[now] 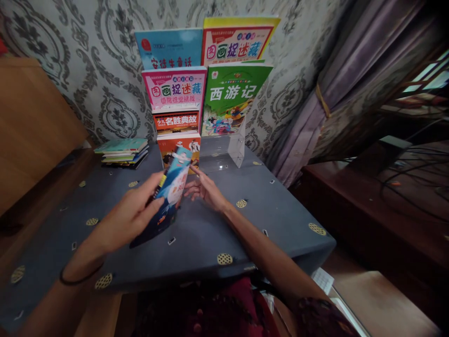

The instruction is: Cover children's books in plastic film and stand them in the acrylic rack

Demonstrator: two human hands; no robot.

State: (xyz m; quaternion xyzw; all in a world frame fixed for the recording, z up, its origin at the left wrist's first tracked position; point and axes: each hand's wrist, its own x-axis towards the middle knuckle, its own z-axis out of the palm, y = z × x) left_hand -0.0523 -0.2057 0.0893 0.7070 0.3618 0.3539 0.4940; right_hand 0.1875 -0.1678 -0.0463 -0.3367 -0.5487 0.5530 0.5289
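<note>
A blue book (175, 183) with a pale cover picture is tilted above the table, slightly blurred. My left hand (135, 206) grips it by its left side, thumb over the cover. By the book's right edge, my right hand (205, 188) has its fingers stretched and apart; whether a fingertip touches the book I cannot tell. Just behind, a clear stepped display rack (235, 147) bears upright books. Among them are a green book (238, 96), a pink book (175, 89) and, lowest at left, an orange book (178, 146), partly hidden by the blue one.
A stack of books (122, 152) lies at the table's back left. The grey tablecloth (277, 224) has a pineapple print. Patterned wallpaper and a tied purple curtain (315, 93) stand behind. To the right is a dark red cabinet (368, 206) with cables; a wooden panel (35, 126) rises at left.
</note>
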